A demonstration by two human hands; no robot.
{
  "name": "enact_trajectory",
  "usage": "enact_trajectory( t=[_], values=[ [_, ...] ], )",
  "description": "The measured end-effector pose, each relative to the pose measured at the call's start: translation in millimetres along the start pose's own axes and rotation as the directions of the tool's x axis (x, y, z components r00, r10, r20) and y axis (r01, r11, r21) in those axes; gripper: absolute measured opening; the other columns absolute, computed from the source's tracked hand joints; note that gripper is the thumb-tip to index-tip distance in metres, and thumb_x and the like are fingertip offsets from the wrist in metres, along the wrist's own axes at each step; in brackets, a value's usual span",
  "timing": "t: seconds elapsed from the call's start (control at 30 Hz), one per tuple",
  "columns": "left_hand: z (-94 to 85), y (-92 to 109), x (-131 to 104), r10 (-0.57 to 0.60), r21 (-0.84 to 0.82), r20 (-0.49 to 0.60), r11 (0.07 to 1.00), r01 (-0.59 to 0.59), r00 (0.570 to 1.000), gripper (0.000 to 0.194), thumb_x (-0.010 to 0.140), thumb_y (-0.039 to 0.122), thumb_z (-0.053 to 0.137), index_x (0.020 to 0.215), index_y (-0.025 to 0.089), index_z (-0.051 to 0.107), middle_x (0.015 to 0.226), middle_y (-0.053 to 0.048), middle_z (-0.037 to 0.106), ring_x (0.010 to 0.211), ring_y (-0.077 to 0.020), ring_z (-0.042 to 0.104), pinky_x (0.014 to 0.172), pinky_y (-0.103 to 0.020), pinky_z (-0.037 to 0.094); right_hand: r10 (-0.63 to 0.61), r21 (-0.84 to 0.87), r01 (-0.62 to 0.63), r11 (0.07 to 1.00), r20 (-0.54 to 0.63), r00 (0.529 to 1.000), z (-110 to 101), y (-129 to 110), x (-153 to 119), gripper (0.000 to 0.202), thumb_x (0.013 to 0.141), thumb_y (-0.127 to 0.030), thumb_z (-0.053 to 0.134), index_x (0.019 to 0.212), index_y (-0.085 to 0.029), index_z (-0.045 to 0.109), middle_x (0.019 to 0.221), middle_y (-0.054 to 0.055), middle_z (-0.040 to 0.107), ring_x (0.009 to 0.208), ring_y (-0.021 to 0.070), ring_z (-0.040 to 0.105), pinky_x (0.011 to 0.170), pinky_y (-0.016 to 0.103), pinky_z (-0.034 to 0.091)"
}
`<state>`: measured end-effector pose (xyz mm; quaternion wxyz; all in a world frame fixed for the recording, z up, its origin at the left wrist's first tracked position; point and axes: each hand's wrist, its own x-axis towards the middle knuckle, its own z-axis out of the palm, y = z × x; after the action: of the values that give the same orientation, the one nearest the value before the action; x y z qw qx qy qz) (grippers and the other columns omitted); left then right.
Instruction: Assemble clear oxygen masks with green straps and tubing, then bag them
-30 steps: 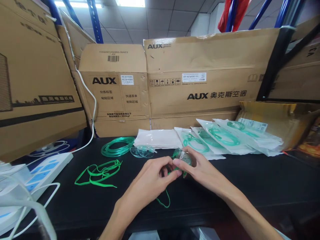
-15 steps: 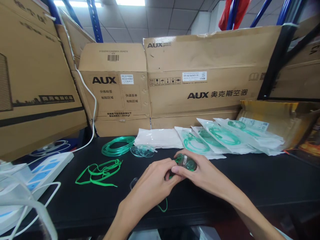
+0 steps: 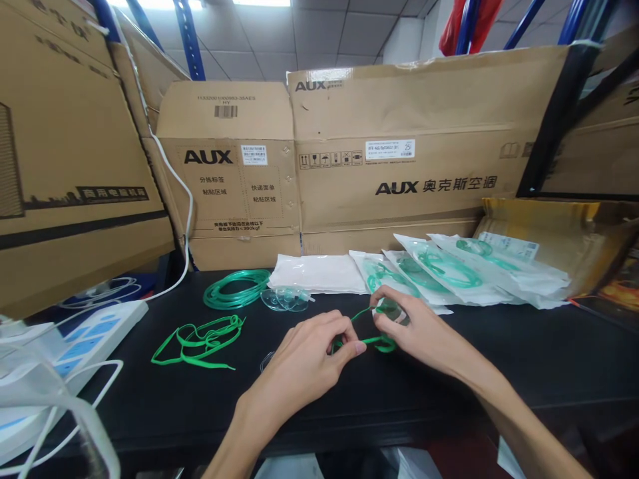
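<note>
Just right of the table's middle, my right hand (image 3: 429,332) is closed on a clear greenish oxygen mask (image 3: 390,311), partly hidden behind its fingers. My left hand (image 3: 319,349) pinches a green elastic strap (image 3: 373,341), which runs across the gap to the mask. A thinner stretch of green also spans between the hands, higher up. Left of my left hand lies a loose pile of green strap (image 3: 200,362). Behind it are a coil of green tubing (image 3: 212,296) and a clear plastic mask-like piece (image 3: 284,301).
Several white packs with green tubing (image 3: 439,266) lie along the back right, beside a flat white packet (image 3: 317,274). A white power strip (image 3: 107,332) with cables is at the left. Cardboard boxes (image 3: 339,186) wall off the black table's (image 3: 200,412) rear.
My hands have drawn apart, the right one moving right with the mask. Green strap now shows stretched between them. The strap end that hung below my left hand is gone from view.
</note>
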<state>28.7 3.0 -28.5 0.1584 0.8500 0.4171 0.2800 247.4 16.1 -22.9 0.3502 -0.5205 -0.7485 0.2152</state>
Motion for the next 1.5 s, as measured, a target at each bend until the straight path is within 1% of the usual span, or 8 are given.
enact_trajectory(
  t=[0.2,0.37,0.5,0.73,1.1,1.27,1.4,1.5],
  values=[
    [-8.2,-12.5,-1.2,-0.070,0.107,-0.056,0.991,0.076,0.996,0.023,0.103,0.038,0.054,0.087,0.025,0.064,0.098,0.004,0.062,0.078,-0.0141,0.057,0.069,-0.029,0.036,0.149,-0.042,-0.146,0.988,0.064,0.987,-41.6,23.8,-3.0,0.019,0.093,-0.034,0.053,0.111,-0.027,0.052,0.076,-0.004,0.066,0.067,0.0162,0.059,0.067,0.030,0.044],
    [-2.7,-17.4,-0.4,-0.046,0.070,-0.066,0.996,0.051,0.997,0.018,0.103,0.042,0.055,0.102,0.031,0.069,0.113,0.005,0.063,0.085,-0.0144,0.060,0.076,-0.029,0.042,0.132,-0.015,-0.131,0.991,0.154,0.979,-60.5,28.4,-12.2,0.027,0.095,-0.039,0.055,0.119,-0.029,0.050,0.082,-0.002,0.070,0.079,0.0191,0.064,0.071,0.031,0.044],
    [13.1,-5.5,3.4,-0.022,0.037,-0.180,0.999,0.029,0.983,0.035,0.097,0.048,0.065,0.130,0.037,0.062,0.126,0.004,0.060,0.083,-0.0139,0.062,0.081,-0.030,0.046,0.062,0.002,-0.064,0.998,0.250,0.966,-45.3,15.3,-17.6,0.032,0.093,-0.036,0.058,0.123,-0.029,0.050,0.093,-0.001,0.069,0.083,0.0193,0.064,0.073,0.031,0.046],
    [30.6,11.4,5.1,0.084,0.105,-0.149,0.992,-0.069,0.985,0.013,0.103,0.032,0.058,0.107,0.030,0.070,0.114,0.004,0.064,0.090,-0.0143,0.065,0.073,-0.027,0.045,-0.058,0.030,0.051,0.998,0.314,0.948,-10.0,-2.7,-19.3,0.036,0.084,-0.023,0.063,0.118,-0.027,0.051,0.097,-0.002,0.066,0.080,0.0155,0.057,0.071,0.027,0.045],
    [29.8,12.5,7.6,0.083,0.089,-0.192,0.994,-0.067,0.978,0.017,0.105,0.023,0.051,0.093,0.022,0.062,0.102,0.002,0.062,0.080,-0.0132,0.060,0.070,-0.028,0.040,-0.143,0.021,0.142,0.990,0.110,0.984,-11.6,-6.7,-10.7,0.014,0.095,-0.028,0.053,0.091,-0.023,0.066,0.084,-0.002,0.068,0.078,0.0169,0.062,0.077,0.029,0.046],
    [25.2,6.5,8.4,0.029,0.061,-0.189,0.998,-0.018,0.982,0.020,0.105,0.026,0.051,0.089,0.023,0.063,0.099,0.003,0.063,0.081,-0.0137,0.060,0.072,-0.029,0.040,0.000,-0.099,-0.006,0.995,-0.058,0.998,-24.5,14.1,-0.6,0.023,0.096,-0.039,0.051,0.090,-0.022,0.067,0.069,0.000,0.069,0.069,0.0200,0.062,0.068,0.030,0.043],
    [17.4,1.3,9.0,-0.011,-0.007,-0.183,1.000,0.010,0.983,0.021,0.104,0.024,0.051,0.087,0.022,0.064,0.098,0.002,0.064,0.077,-0.0135,0.058,0.071,-0.029,0.040,0.122,-0.216,-0.218,0.952,-0.384,0.915,-42.7,31.9,4.6,0.024,0.093,-0.040,0.053,0.088,-0.023,0.069,0.065,0.002,0.069,0.070,0.0244,0.063,0.070,0.034,0.043],
    [8.3,-2.1,8.0,0.016,-0.093,-0.099,0.995,-0.025,0.995,0.022,0.103,0.020,0.051,0.091,0.023,0.069,0.097,0.001,0.067,0.085,-0.0150,0.062,0.077,-0.027,0.044,0.140,-0.201,-0.216,0.955,-0.337,0.931,-48.6,32.3,3.7,0.024,0.092,-0.040,0.052,0.084,-0.023,0.068,0.062,0.001,0.069,0.067,0.0236,0.064,0.068,0.033,0.044]
  ],
)
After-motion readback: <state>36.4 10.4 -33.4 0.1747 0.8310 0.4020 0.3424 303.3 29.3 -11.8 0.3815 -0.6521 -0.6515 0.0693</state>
